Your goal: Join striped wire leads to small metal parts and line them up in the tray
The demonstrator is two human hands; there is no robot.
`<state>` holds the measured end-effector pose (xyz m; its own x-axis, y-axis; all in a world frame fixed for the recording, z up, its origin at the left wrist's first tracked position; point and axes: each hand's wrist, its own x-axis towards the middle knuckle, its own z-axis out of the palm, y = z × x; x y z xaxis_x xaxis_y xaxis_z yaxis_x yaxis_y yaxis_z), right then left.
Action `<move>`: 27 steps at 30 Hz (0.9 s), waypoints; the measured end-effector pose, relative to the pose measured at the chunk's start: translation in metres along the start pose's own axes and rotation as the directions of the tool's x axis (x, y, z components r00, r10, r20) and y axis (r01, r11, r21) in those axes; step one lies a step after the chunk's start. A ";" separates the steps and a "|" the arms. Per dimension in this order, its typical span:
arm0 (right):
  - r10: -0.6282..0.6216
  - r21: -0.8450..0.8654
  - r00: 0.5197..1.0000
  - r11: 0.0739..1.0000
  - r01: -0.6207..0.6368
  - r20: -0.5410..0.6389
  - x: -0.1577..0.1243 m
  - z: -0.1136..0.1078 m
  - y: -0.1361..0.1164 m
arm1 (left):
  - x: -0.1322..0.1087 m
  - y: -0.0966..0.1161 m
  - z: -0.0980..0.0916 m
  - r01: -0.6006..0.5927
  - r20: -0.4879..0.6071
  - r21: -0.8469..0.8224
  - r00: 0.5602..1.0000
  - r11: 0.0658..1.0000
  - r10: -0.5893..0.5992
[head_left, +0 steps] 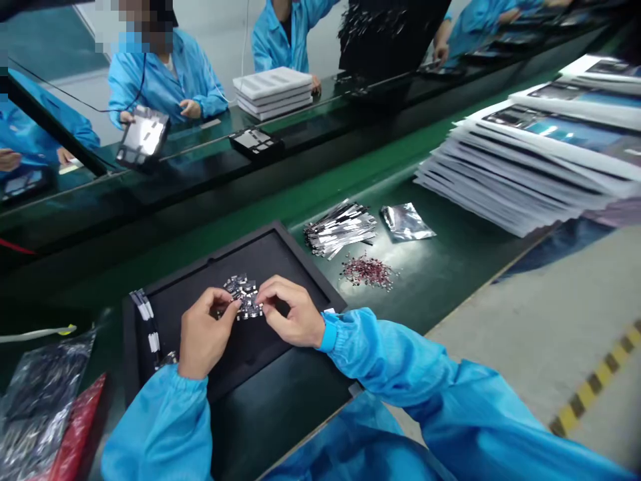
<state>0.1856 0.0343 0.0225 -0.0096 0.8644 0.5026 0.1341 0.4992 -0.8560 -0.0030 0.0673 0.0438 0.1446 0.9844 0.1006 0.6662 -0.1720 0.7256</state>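
Note:
My left hand [207,331] and my right hand [291,310] meet over a small heap of electronic parts [244,294] on a black foam tray [200,270]. Thumb and fingers of the left hand are pinched together at the heap's near left side. The right hand is also closed in a pinch, at the heap's right side. What either hand holds is too small to make out. White-and-black strips [145,306] lie along the tray's left rim, with a few more small parts near my left wrist.
Beyond the tray lie a pile of flat strips [343,230], a heap of tiny reddish parts [368,270] and a silvery bag [406,222]. Stacked white foam sheets [515,167] stand at right. Plastic bags [43,394] lie at left. Co-workers in blue sit across the line.

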 end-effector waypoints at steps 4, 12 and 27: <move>-0.101 -0.148 0.995 0.984 0.098 -0.012 0.013 -0.019 -0.006 | -0.027 -0.004 0.004 0.088 0.028 -0.278 0.996 0.956 -0.084; 0.346 -0.845 0.931 0.528 -0.089 0.118 0.046 -0.136 0.035 | -0.044 -0.016 0.021 0.195 0.041 -0.503 0.979 0.842 -0.202; 0.403 -0.896 0.906 0.439 -0.064 0.133 0.056 -0.156 0.096 | -0.042 -0.014 0.017 0.288 0.107 -0.598 0.954 0.748 -0.282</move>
<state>0.3522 0.1215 -0.0124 -0.0865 0.9918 0.0945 0.9476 0.1112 -0.2995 -0.0064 0.0274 0.0177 0.0284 0.9831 -0.1810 0.1031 0.1772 0.9788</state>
